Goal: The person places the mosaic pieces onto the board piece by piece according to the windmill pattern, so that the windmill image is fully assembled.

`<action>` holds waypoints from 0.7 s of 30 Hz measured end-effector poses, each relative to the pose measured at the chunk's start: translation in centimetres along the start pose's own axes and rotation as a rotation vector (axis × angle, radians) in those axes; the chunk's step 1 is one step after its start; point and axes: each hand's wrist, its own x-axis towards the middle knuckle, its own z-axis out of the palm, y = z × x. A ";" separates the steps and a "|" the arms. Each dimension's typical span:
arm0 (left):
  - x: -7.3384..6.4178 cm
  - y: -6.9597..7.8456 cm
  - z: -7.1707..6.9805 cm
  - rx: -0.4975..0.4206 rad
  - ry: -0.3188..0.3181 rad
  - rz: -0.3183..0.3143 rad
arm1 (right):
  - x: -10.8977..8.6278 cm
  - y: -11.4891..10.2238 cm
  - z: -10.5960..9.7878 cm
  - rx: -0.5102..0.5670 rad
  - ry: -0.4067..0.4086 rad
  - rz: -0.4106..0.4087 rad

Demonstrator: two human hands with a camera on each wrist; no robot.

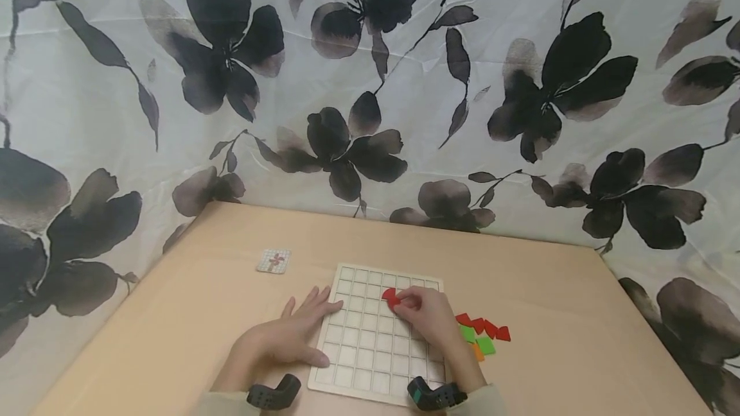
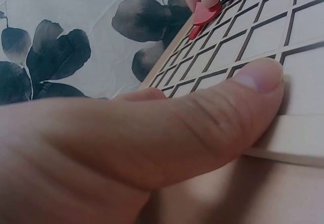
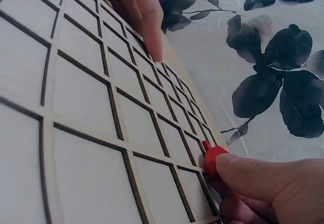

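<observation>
A wooden grid board (image 1: 360, 359) with square cells lies on the table. My left hand (image 1: 280, 339) rests along its left edge, fingers spread and thumb (image 2: 253, 82) on the frame near the front. Over the upper right part of the grid, my right hand (image 1: 429, 314) pinches a small red tile (image 3: 214, 159) with a rounded edge between thumb and fingers. Just beyond it a second bit of red (image 2: 194, 32) shows at the grid, partly covered by the held tile in the left wrist view.
To the right of the board lie several red tiles (image 1: 490, 328), green tiles (image 1: 486, 345) and an orange tile (image 1: 478, 353), partly behind my right forearm. A small card (image 1: 273, 261) with a red pattern on a grid lies beyond my left hand. A floral cloth (image 1: 358, 82) hangs behind the table.
</observation>
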 end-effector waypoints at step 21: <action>0.2 -0.3 0.2 -0.009 0.007 -0.012 | 0.3 -0.3 0.4 -0.207 -0.014 -0.133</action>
